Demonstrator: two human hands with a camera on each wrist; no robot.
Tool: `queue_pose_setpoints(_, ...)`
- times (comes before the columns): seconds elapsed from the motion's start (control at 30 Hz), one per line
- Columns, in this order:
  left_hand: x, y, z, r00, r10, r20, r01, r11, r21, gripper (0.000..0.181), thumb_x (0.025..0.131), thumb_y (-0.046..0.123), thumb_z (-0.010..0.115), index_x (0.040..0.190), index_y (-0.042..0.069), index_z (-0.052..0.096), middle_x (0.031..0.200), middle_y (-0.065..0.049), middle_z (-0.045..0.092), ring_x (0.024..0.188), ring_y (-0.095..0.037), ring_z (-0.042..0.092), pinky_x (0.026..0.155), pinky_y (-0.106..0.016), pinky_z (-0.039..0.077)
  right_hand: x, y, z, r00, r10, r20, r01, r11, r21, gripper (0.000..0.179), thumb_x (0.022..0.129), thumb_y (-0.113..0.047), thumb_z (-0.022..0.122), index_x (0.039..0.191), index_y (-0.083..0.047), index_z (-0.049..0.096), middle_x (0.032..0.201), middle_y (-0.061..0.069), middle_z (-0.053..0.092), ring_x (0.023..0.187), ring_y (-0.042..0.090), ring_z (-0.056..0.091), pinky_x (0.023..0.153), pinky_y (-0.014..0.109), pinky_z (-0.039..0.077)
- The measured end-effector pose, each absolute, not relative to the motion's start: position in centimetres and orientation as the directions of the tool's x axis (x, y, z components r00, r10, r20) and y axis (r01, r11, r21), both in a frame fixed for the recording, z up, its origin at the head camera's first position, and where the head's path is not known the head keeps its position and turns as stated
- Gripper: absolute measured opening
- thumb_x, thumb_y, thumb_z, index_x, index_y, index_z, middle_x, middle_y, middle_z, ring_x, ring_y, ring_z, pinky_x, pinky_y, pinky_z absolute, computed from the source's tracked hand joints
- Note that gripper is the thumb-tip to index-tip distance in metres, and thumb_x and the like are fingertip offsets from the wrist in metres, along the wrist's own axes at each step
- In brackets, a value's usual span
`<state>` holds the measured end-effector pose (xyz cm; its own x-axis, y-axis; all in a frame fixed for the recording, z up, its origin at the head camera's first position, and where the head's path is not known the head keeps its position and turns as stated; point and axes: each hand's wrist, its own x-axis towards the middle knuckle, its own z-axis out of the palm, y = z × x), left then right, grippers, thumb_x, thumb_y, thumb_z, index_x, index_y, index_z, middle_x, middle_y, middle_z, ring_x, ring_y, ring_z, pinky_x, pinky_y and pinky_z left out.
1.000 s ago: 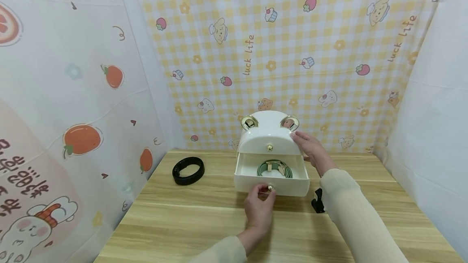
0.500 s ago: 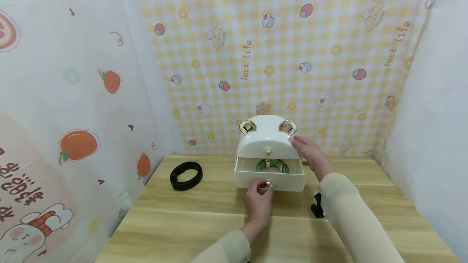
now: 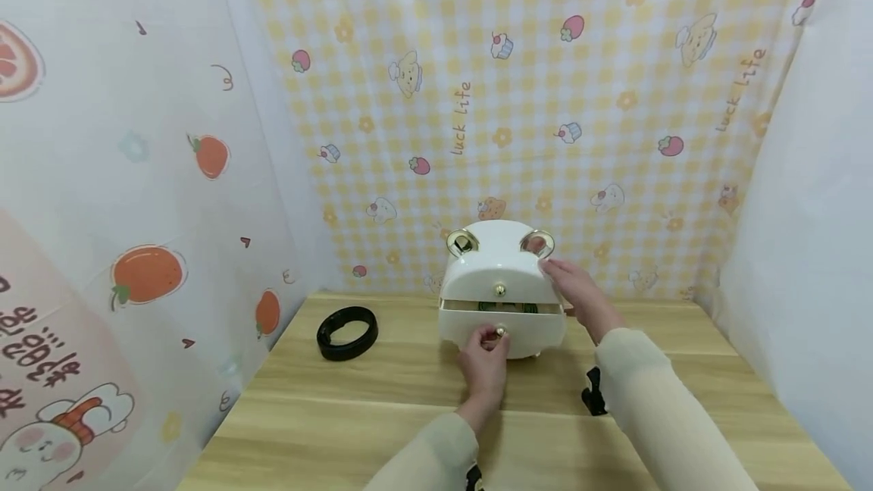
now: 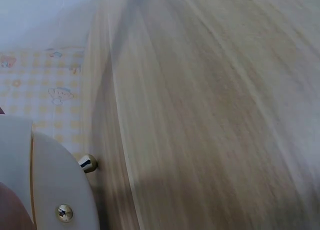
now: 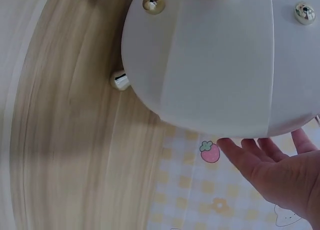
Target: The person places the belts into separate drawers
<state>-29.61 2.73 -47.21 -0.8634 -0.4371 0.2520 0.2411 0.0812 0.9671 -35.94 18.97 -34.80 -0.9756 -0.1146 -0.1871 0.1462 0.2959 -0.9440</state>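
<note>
A cream-white drawer box (image 3: 501,256) with gold-rimmed ears stands on the table in the head view. Its lower drawer (image 3: 464,328) is pulled out a little. Through the narrow gap above the drawer front, part of a coiled green strap (image 3: 489,307) shows; the rest is hidden. My left hand (image 3: 486,370) pinches the drawer's gold knob (image 3: 501,331) between thumb and fingers. With fingers extended, my right hand (image 3: 580,294) touches the box's upper right side. In the right wrist view, the fingertips (image 5: 226,143) of that hand lie along the box's side wall.
A black ring-shaped band (image 3: 327,348) lies on the wooden table (image 3: 320,430) to the left of the box. Beside my right cuff is a small black piece (image 3: 593,394). Patterned cloth (image 3: 382,120) hangs close behind, with white cloth on both sides.
My left hand has pushed the lower drawer inward by its knob, so the opening has narrowed and most of the green strap has gone out of sight. My right hand stays at the box's side.
</note>
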Motion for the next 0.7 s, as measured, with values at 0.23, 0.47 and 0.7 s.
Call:
queue_pose_setpoints(0.23,-31.5,2.8,-46.9,-0.868,-0.436,0.238,0.246,0.039,0.968,0.016,0.078,0.005,0.081,0.09,0.006,0.07,0.083,-0.001,0.069,0.072,-0.011,0.064,0.062,-0.025,0.054,-36.3,18.3,-34.5,-0.979,-0.075,-0.191,0.165,0.264,-0.95,0.079,0.1,-0.052,0.048,0.159,-0.011,0.015,0.161,0.022,0.017,0.143,0.043,0.025,0.107,0.065,0.03)
queue_pose_setpoints(0.47,-32.5,3.0,-47.1,-0.869,-0.453,0.198,0.205,0.034,0.978,0.017,0.077,0.003,0.083,0.088,0.004,0.07,0.081,-0.003,0.068,0.07,-0.012,0.064,0.061,-0.026,0.055,-36.2,18.5,-34.8,-0.971,-0.07,-0.227,0.202,0.262,-0.944,0.078,0.102,-0.049,0.048,0.159,-0.01,0.014,0.162,0.022,0.016,0.144,0.043,0.023,0.107,0.067,0.028)
queue_pose_setpoints(0.7,-32.4,2.8,-47.4,-0.879,-0.421,0.225,0.224,0.052,0.973,0.019,0.078,0.005,0.083,0.091,0.005,0.07,0.083,-0.003,0.068,0.072,-0.012,0.063,0.062,-0.026,0.055,-36.0,18.7,-35.1,-0.97,-0.077,-0.231,0.206,0.247,-0.947,0.081,0.1,-0.049,0.051,0.159,-0.01,0.011,0.162,0.022,0.015,0.145,0.044,0.019,0.106,0.07,0.026)
